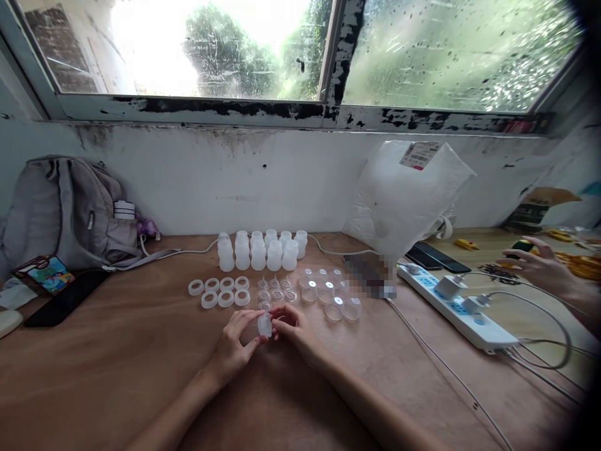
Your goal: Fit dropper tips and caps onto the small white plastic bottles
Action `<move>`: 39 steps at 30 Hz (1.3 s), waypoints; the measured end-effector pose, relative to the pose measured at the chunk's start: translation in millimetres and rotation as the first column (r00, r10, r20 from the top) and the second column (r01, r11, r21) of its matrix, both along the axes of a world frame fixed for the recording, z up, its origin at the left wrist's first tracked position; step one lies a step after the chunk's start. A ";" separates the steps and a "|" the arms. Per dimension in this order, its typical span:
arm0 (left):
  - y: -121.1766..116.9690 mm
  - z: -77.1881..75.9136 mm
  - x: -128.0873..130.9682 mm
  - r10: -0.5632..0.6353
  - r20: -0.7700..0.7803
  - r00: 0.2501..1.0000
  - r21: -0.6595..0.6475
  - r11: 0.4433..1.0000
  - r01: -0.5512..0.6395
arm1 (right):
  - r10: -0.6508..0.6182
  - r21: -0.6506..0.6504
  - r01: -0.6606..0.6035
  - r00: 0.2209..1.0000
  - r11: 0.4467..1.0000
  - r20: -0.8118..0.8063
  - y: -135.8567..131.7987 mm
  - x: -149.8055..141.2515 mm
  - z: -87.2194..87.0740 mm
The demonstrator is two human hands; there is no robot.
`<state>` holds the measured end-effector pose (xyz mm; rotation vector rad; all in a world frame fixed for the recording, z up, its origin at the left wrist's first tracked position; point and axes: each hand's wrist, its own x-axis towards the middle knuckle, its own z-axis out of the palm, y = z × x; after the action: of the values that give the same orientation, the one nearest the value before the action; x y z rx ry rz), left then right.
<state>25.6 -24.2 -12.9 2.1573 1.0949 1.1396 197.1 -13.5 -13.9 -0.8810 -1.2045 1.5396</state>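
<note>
My left hand [235, 338] is closed around a small translucent plastic bottle [251, 331], tilted on its side with a pale ring [265, 324] at its right end. Bent fingers of my right hand [292, 329] pinch at that end, touching the ring's edge; what lies between the fingertips is hidden. Just beyond my hands are clear silicone teats [277, 295], set out in short rows. White screw rings [226, 299] lie left of them, and clear domed caps [333, 311] lie to the right. Frosted bottles [258, 255] stand upright behind; the leftmost bottle [226, 254] has a top on.
A power strip [460, 310] with plugs and cables runs along the right. Another person's hand [544, 269] reaches in there, near phones [436, 257]. A clear plastic bag [408, 194] leans on the wall. At left are a grey backpack [66, 213] and a black phone-like slab [68, 299].
</note>
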 end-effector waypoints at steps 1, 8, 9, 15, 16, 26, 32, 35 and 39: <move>0.2 0.1 0.2 -0.003 0.013 1.000 -0.009 1.000 0.003 | 0.022 -0.026 -0.023 1.000 0.999 -0.015 0.1 -0.2 -0.5; -1.8 5.1 0.3 -0.021 0.045 0.999 -0.066 0.998 0.024 | 0.098 -0.043 -0.099 0.995 0.994 -0.027 -1.8 -1.7 3.8; -2.7 6.8 0.5 -0.017 0.028 0.999 -0.062 0.998 0.019 | 0.072 -0.011 -0.071 0.997 0.997 0.020 -2.1 -1.9 4.4; -7.9 11.5 9.5 0.045 0.058 0.997 -0.262 0.965 -0.028 | -0.144 0.248 0.060 0.930 0.967 0.338 -5.8 -3.9 0.4; -8.6 11.0 11.5 0.063 0.080 0.995 -0.299 0.954 -0.036 | -0.155 0.280 0.050 0.917 0.959 0.368 -6.6 -4.0 -0.7; -10.1 6.9 15.0 0.113 0.061 0.992 -0.269 0.959 -0.093 | -0.151 0.404 -0.059 0.870 0.913 0.470 -10.7 -5.1 2.7; -8.2 2.0 15.8 0.146 0.027 0.989 -0.241 0.961 -0.135 | -0.200 0.422 -0.029 0.850 0.906 0.487 -12.8 -8.4 1.7; -7.3 1.3 16.0 0.169 0.009 0.986 -0.255 0.953 -0.161 | -0.223 0.422 0.001 0.849 0.907 0.478 -14.3 -11.5 -0.7; -7.1 1.4 16.4 0.185 0.020 0.983 -0.284 0.943 -0.172 | -0.206 0.395 0.017 0.872 0.918 0.443 -15.6 -15.7 -1.9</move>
<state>41.9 -31.2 -11.6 1.8344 1.3648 1.0320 181.4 -29.2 -15.8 -1.0773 -1.7041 0.9586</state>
